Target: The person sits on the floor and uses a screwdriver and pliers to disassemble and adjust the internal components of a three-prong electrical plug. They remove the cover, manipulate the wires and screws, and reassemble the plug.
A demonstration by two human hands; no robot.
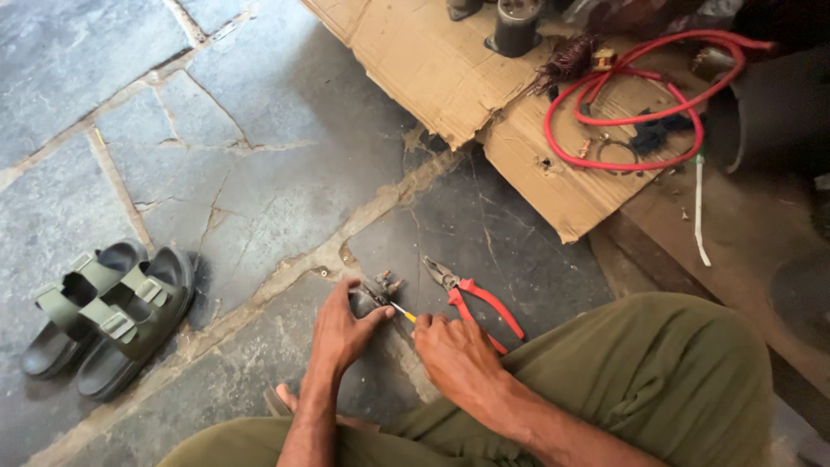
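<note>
Your left hand point(339, 333) has its grip closed round a small dark metal part with brass-coloured terminals point(377, 291), pressing it against the grey flagstone floor point(259, 173) just in front of your crossed legs. Your right hand point(456, 353) pinches a thin yellow-handled screwdriver point(399, 311), its tip set on the part.

Just right of the part, touching neither hand, lie red-handled pliers point(471, 298); one handle runs under your right knuckles. Olive trousers point(657, 380) fill the lower frame. Well apart on the left stand two green strapped sandals point(108, 316).

Further off, a torn brown cardboard sheet point(450, 69) carries a coiled red cable point(644, 108), a white cable point(699, 216) and a dark cylindrical housing point(517, 26), cut off at the top edge.

The part's shape is mostly hidden by your left fingers. Small bits beside the cable are too small to tell.
</note>
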